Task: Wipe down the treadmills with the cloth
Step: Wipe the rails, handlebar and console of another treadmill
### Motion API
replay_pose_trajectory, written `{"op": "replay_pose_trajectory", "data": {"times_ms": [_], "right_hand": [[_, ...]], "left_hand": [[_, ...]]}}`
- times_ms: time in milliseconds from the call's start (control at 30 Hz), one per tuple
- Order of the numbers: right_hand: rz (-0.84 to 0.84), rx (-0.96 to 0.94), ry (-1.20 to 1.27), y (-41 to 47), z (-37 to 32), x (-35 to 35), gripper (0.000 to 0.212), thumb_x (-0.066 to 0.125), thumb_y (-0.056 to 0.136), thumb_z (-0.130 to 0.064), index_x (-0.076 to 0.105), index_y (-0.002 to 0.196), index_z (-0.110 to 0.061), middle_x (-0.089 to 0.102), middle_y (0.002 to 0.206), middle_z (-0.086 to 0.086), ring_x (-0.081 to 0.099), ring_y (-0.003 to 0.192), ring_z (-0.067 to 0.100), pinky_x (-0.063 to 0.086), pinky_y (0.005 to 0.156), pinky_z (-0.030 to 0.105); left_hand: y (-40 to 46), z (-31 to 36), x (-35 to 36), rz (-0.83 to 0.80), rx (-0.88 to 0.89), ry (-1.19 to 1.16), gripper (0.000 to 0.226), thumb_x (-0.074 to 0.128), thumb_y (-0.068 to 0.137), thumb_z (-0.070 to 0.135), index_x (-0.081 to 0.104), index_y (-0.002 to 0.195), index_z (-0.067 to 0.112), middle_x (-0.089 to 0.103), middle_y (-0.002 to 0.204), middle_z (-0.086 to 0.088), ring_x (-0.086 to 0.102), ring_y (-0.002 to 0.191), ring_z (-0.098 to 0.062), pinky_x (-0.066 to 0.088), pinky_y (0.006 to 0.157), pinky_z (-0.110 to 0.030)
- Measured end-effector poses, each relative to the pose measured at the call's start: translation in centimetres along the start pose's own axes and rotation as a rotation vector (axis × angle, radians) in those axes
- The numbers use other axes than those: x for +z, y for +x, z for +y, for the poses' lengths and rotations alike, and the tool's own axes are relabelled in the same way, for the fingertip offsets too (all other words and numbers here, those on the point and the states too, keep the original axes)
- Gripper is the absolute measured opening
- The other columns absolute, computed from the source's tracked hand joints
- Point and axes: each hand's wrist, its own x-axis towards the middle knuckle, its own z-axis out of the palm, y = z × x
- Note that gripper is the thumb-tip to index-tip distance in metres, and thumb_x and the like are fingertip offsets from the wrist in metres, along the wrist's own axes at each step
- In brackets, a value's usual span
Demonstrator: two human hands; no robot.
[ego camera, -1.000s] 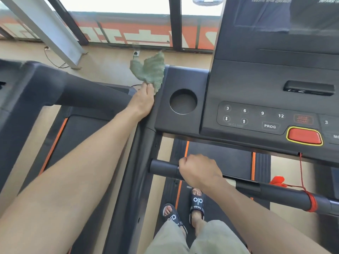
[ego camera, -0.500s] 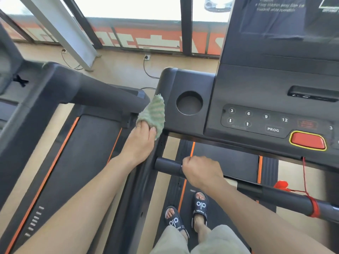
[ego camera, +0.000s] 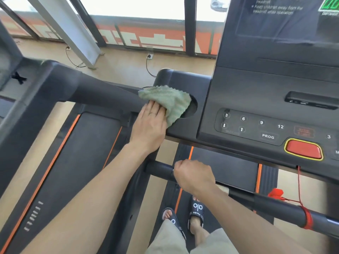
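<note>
The cup holder (ego camera: 190,109) is mostly covered by the cloth (ego camera: 168,102). The left hand's fingertips (ego camera: 156,109) are hidden under that cloth. The screen (ego camera: 286,19) is cut off by the top and right edges. The small print under the arrow buttons (ego camera: 232,127) is blurred beyond reading.

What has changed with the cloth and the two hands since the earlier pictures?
The left hand carried the green cloth from the console's left edge rightward onto the cup holder, which it now partly covers. The right hand kept its grip on the handlebar.
</note>
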Motion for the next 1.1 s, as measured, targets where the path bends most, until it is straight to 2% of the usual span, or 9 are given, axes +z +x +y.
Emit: {"op": "replay_pose_trajectory", "data": {"times_ms": [100, 233, 333, 433, 500, 700, 833, 967, 1100], "right_hand": [[-0.044, -0.002, 0.034, 0.3, -0.1, -0.3, 0.018, 0.047, 0.087, -0.003, 0.054, 0.103, -0.005, 0.060, 0.098, 0.015, 0.060, 0.091, 0.036, 0.039, 0.065, 0.039], [-0.155, -0.013, 0.086, 0.8, 0.9, -0.5, 0.010, 0.044, 0.090, -0.005, 0.046, 0.100, -0.007, 0.057, 0.099, 0.018, 0.053, 0.086, 0.035, 0.039, 0.066, 0.039], [-0.236, -0.042, 0.095, 0.6, 2.3, -0.5, 0.030, 0.040, 0.096, -0.009, 0.039, 0.126, -0.007, 0.054, 0.103, 0.018, 0.050, 0.089, 0.033, 0.040, 0.068, 0.039], [-0.310, 0.109, 0.231, -0.7, 4.5, -0.5, 0.022, 0.026, 0.103, -0.021, 0.043, 0.115, -0.014, 0.054, 0.103, 0.012, 0.053, 0.098, 0.034, 0.046, 0.086, 0.042], [-0.299, 0.178, 0.238, -1.5, 5.3, 0.0, 0.027, 0.023, 0.103, -0.020, 0.043, 0.120, -0.016, 0.058, 0.113, 0.012, 0.054, 0.105, 0.035, 0.046, 0.089, 0.044], [-0.055, 0.199, -0.091, -3.6, 3.9, 1.1, 0.056, 0.042, 0.092, -0.003, 0.029, 0.146, -0.009, 0.060, 0.110, 0.013, 0.059, 0.096, 0.035, 0.042, 0.068, 0.036], [0.071, 0.251, -0.140, -4.0, 3.2, 1.2, 0.036, 0.039, 0.091, -0.005, 0.045, 0.127, -0.009, 0.064, 0.108, 0.012, 0.059, 0.091, 0.034, 0.040, 0.066, 0.034], [0.157, 0.362, -0.010, -4.3, 2.3, 1.2, 0.013, 0.038, 0.089, -0.006, 0.046, 0.083, -0.015, 0.067, 0.098, 0.011, 0.055, 0.079, 0.032, 0.045, 0.070, 0.034], [0.189, 0.387, -0.053, -4.1, 2.1, 2.1, 0.011, 0.040, 0.082, -0.001, 0.043, 0.082, -0.011, 0.059, 0.078, 0.008, 0.052, 0.069, 0.032, 0.038, 0.062, 0.031]], "left_hand": [[5.9, 3.1, 0.0, -0.063, 0.019, -0.064, 0.052, 0.027, 0.106, 0.026, 0.031, 0.156, 0.012, 0.028, 0.164, -0.009, 0.018, 0.154, -0.024, 0.005, 0.126, -0.040], [9.4, 8.0, 0.6, -0.100, 0.120, -0.158, 0.053, 0.031, 0.106, 0.021, 0.027, 0.158, 0.012, 0.025, 0.165, -0.003, 0.015, 0.154, -0.017, 0.004, 0.126, -0.035], [7.9, 6.5, 0.4, -0.111, 0.190, -0.155, 0.050, 0.028, 0.106, 0.024, 0.040, 0.152, 0.010, 0.036, 0.161, -0.005, 0.025, 0.152, -0.020, 0.011, 0.126, -0.038], [3.2, 4.7, 0.2, -0.108, 0.337, -0.146, 0.051, 0.027, 0.102, 0.025, 0.055, 0.139, 0.006, 0.053, 0.148, -0.009, 0.043, 0.142, -0.025, 0.025, 0.122, -0.043], [-0.4, 3.8, 0.5, -0.077, 0.388, -0.119, 0.045, 0.034, 0.103, 0.020, 0.057, 0.139, 0.005, 0.054, 0.147, -0.009, 0.045, 0.141, -0.025, 0.028, 0.121, -0.044], [-8.2, 1.0, 1.1, -0.008, 0.426, -0.044, 0.046, 0.033, 0.104, 0.019, 0.053, 0.144, 0.008, 0.047, 0.154, -0.008, 0.038, 0.147, -0.023, 0.029, 0.122, -0.043], [-10.5, -0.8, 1.3, -0.007, 0.390, 0.060, 0.040, 0.034, 0.101, 0.019, 0.066, 0.123, 0.010, 0.066, 0.133, -0.006, 0.054, 0.133, -0.021, 0.030, 0.121, -0.040], [-11.5, 0.4, 1.2, -0.035, 0.426, -0.107, 0.033, 0.031, 0.101, 0.021, 0.063, 0.102, 0.014, 0.068, 0.102, 0.000, 0.064, 0.098, -0.019, 0.038, 0.114, -0.036], [-11.9, 1.7, -0.3, -0.017, 0.396, -0.208, 0.020, 0.041, 0.098, 0.019, 0.054, 0.084, 0.014, 0.058, 0.084, -0.002, 0.052, 0.075, -0.024, 0.049, 0.074, -0.037]]}}
